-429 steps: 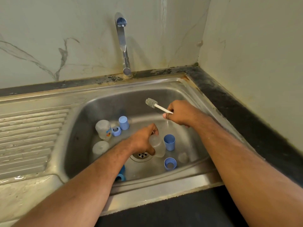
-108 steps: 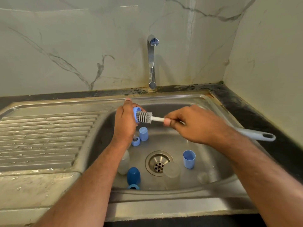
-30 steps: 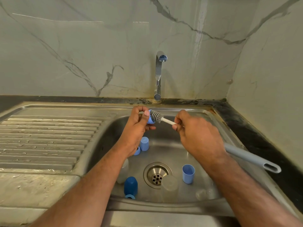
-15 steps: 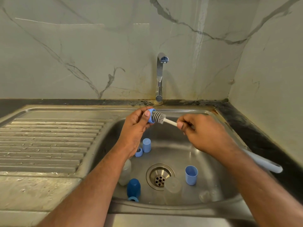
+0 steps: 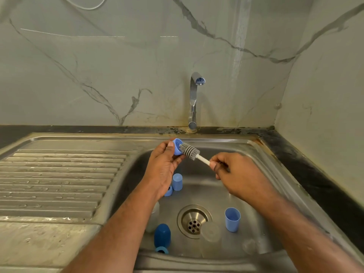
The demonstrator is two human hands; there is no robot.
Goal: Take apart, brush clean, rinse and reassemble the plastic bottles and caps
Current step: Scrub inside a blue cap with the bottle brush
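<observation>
My left hand (image 5: 164, 168) pinches a small blue cap (image 5: 177, 146) above the back of the steel sink (image 5: 262, 170). My right hand (image 5: 236, 176) grips the white shaft of a bottle brush (image 5: 190, 151), whose grey bristle head touches the cap's opening. On the sink floor stand a light blue cap (image 5: 177, 181), a blue ring (image 5: 168, 191), an open light blue cup (image 5: 232, 219), a dark blue rounded cap (image 5: 162, 235) with another blue ring (image 5: 162, 249) below it, and clear plastic bottles (image 5: 210, 239), one (image 5: 154, 216) half hidden by my left forearm.
The drain (image 5: 194, 220) is in the middle of the sink floor. A chrome tap (image 5: 194, 99) rises at the back, with no water running. A ribbed draining board (image 5: 59, 180) lies to the left, a dark counter edge (image 5: 315, 174) to the right, marble walls behind.
The view has tilted up a little. The brush head has shifted slightly against the cap, and my right hand has dropped a bit lower.
</observation>
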